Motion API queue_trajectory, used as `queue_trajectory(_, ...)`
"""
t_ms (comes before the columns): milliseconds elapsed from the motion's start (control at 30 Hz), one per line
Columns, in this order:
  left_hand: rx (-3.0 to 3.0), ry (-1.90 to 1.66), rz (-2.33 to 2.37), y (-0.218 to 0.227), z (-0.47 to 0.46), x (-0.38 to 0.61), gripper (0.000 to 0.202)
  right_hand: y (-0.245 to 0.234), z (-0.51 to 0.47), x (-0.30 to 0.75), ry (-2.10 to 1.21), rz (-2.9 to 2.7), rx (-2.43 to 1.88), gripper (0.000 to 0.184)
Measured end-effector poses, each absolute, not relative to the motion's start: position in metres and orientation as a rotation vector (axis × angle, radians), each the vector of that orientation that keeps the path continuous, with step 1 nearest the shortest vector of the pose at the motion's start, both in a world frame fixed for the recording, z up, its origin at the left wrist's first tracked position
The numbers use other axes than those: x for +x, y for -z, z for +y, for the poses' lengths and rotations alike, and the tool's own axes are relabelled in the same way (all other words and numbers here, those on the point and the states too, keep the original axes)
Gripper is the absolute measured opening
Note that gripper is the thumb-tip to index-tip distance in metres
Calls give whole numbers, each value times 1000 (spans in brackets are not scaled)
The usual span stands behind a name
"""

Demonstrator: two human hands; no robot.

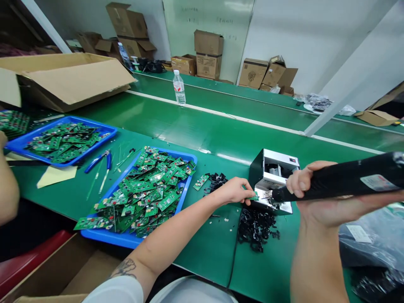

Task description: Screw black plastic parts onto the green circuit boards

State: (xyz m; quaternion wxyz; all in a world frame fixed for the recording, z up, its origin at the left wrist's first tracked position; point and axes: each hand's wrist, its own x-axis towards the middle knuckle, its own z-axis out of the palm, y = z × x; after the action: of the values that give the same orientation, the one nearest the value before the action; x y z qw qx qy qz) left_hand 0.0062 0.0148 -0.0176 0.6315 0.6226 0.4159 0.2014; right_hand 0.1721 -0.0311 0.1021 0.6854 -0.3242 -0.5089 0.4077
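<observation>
My left hand (236,191) pinches a small green circuit board (255,196) at the front of a silver-and-black screw feeder (268,182). My right hand (318,202) is wrapped around a black electric screwdriver (344,176), held nearly level with its tip pointing left. That tip is close to the board, over the feeder's front; whether it touches a screw I cannot tell. Below the feeder lies a heap of small black plastic parts (255,229). A smaller pile of black parts (217,182) and a loose circuit board (201,182) lie beyond my left wrist.
Left of my forearm, a blue tray (189,185) is heaped with circuit boards. Farther left are blue-handled pliers (107,162), another blue tray (109,134) and a co-worker's arm (8,185). A water bottle (179,88) stands behind; plastic bags (375,240) lie at right.
</observation>
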Motion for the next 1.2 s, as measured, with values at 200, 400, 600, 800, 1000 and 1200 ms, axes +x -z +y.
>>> queue_trajectory(200, 1434, -475, 938, 21, 16, 7, 27, -100, -8, 165, -913, -1187, -657, 85)
queue_trajectory(400, 1392, -454, 965, 20, 15, 9, 26, -98, -5, 165, -971, -1213, -645, 86)
queue_trajectory(600, 1386, -463, 957, 23, 16, 10, 26, -99, -7, 164, -961, -1197, -667, 83)
queue_trajectory(800, 1399, -465, 950, 25, 16, 11, 27, -95, -3, 165, -992, -1228, -631, 83)
queue_trajectory(1000, 1455, -450, 979, 23, 15, 9, 32, -93, -1, 163, -995, -1265, -593, 82)
queue_trajectory(1200, 1499, -429, 1010, 21, 15, 9, 33, -91, -1, 160, -1032, -1246, -596, 82)
